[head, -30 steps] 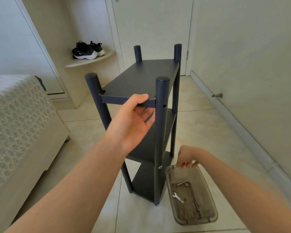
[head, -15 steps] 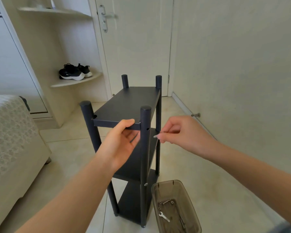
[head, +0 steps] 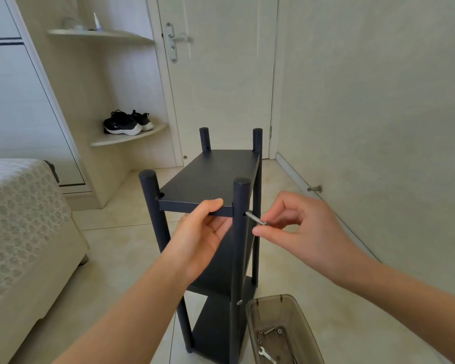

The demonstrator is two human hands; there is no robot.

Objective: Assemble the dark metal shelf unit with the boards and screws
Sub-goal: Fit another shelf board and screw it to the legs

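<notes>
Fastening the top board [head: 216,172] of the dark shelf unit [head: 213,340], upright on the floor. Gripping the board's front edge with the left hand [head: 202,240]; pinching a screw [head: 255,218] in the right hand [head: 302,232], tip at the hole [head: 244,214] in the near right post [head: 239,258]. Next, probably: line up, push straight in, then twist, board held level.

- Your frame is bright, under soft, even light.
- Faint shadows lie on the floor [head: 121,245] under the bed [head: 24,219].
- Shelf unit [head: 210,177] is sharp; door handle [head: 181,38] is motion-blurred.
- Edges bow with wide-angle distortion.
</notes>
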